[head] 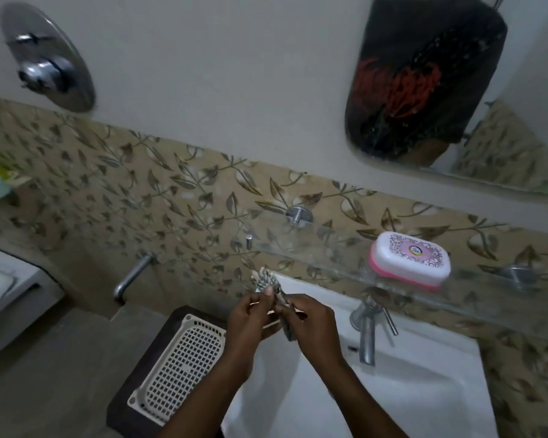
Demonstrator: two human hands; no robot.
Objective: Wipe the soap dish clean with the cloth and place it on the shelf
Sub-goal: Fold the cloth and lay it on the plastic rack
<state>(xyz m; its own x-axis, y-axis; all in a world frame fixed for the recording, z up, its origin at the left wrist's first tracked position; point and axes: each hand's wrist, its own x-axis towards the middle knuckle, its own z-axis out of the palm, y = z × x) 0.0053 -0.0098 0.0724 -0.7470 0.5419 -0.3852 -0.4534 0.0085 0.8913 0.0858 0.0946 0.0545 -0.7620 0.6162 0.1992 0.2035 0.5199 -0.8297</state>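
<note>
There is only one view, from a wide-angle camera worn on the person's head. It stands above the wash basin (424, 393), a little in front of it, and looks forward and steeply down. The picture is tilted, so the wall behind the basin runs down from left to right. The camera is near. Both forearms come in from the lower edge, and the left hand (250, 317) and right hand (314, 324) meet on the cloth (268, 278) over the basin's left rim. The glass shelf (314, 251) just behind the basin and the mirror (519, 90) above it are also in view.
</note>
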